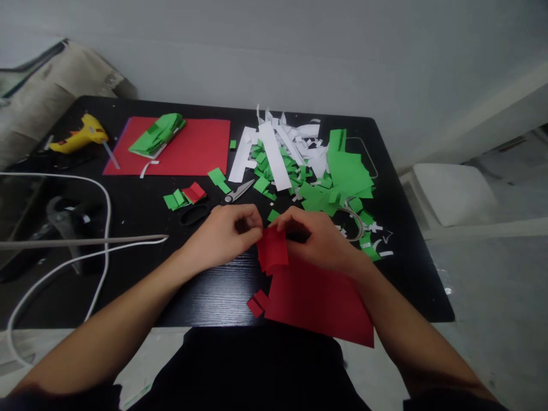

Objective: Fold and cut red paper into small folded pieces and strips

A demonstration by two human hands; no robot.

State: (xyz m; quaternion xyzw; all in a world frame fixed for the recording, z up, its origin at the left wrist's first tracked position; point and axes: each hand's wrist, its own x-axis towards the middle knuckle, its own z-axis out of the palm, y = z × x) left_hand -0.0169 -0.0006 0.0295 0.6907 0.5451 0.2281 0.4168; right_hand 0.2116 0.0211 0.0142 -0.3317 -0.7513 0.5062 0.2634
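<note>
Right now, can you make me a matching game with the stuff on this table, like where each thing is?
Things:
1 glue gun
2 scissors
3 small red piece
4 white strips

Places:
A pinched between left hand and right hand
B far left of the table
C among green scraps at the back
D just beyond the left hand

Pairs: 1-B, 2-D, 3-A, 4-C

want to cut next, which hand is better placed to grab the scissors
Left hand, probably: the scissors lie just beyond its knuckles. The right hand sits farther over. Both pinch the red piece.
</note>
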